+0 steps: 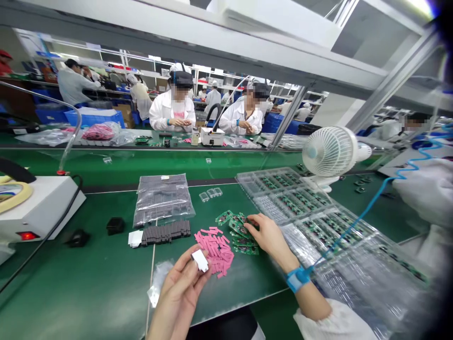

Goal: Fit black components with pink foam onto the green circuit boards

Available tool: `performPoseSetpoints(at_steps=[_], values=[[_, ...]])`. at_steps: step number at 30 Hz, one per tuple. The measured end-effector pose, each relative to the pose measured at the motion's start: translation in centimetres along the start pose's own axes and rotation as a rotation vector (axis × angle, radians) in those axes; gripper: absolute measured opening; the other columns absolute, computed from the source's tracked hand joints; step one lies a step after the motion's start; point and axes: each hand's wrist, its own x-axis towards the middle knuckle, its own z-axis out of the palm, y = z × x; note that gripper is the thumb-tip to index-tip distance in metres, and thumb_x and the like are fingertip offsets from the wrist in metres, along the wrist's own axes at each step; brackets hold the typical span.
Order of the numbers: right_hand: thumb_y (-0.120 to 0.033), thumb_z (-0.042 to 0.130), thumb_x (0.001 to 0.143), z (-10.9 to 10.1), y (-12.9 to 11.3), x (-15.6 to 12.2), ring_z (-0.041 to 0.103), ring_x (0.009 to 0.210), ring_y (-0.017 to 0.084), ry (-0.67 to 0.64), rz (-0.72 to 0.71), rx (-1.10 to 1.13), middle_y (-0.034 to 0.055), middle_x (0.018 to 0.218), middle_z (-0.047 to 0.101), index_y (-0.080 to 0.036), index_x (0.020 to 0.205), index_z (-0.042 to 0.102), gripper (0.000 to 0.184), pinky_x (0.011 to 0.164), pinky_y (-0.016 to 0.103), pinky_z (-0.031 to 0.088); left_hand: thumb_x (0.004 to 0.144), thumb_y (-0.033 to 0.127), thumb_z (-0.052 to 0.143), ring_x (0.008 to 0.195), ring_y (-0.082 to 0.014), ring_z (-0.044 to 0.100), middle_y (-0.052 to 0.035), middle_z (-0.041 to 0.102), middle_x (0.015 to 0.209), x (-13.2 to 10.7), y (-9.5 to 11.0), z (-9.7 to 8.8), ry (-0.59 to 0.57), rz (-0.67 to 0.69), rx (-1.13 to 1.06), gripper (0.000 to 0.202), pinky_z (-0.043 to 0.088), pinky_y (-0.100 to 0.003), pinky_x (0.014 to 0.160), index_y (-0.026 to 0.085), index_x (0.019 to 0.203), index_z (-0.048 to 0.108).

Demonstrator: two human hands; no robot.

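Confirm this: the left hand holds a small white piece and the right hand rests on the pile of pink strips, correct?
Not quite. The head view shows the right hand on the pile of green circuit boards, not the pink strips, which lie just beside it. The left hand does hold the small white piece.

Left of the pink strips, the green surface lies bare and wide, open for passage as far as a small black block and a black cable. Behind and left of the pink strips, a row of black strips and a full bag bar the way. Right of them, circuit boards and clear trays crowd close, with a blue cord slung above the trays.
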Motion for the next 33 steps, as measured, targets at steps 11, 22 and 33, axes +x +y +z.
performPoseSetpoints(at_steps=[11, 22, 33], values=[[-0.047, 0.057, 0.084, -0.9, -3.1, 0.5, 0.061, 0.069, 0.023, 0.117, 0.089, 0.370, 0.0049, 0.075, 0.063, -0.022, 0.080, 0.055, 0.025, 0.068, 0.038, 0.048, 0.066, 0.019, 0.090, 0.097, -0.0209, 0.074, -0.0125, 0.078, 0.111, 0.1, 0.1, 0.0, -0.010, 0.038, -0.049, 0.040, 0.058, -0.030, 0.092, 0.016, 0.103, 0.078], [-0.044, 0.077, 0.083, 2.3, -13.1, -7.1, 0.052, 0.038, 0.005, -0.552, 0.229, 1.403, -0.0022, 0.063, 0.067, -0.016, 0.109, 0.054, 0.045, 0.040, 0.015, 0.037, 0.065, 0.019, 0.091, 0.094, -0.0164, 0.074, -0.0081, 0.079, 0.105, 0.1, 0.5, -0.2, -0.037, 0.116, -0.035, 0.040, 0.059, -0.023, 0.087, 0.020, 0.103, 0.078], [-0.041, 0.081, 0.080, 3.1, -13.5, -8.2, 0.051, 0.030, 0.004, -0.646, 0.320, 1.630, -0.0022, 0.057, 0.071, -0.022, 0.093, 0.042, 0.045, 0.033, 0.009, 0.034, 0.058, 0.020, 0.095, 0.090, -0.0181, 0.075, -0.0082, 0.080, 0.101, -0.7, 0.7, -0.2, -0.015, 0.143, 0.027, 0.042, 0.060, -0.022, 0.080, 0.022, 0.097, 0.079]])
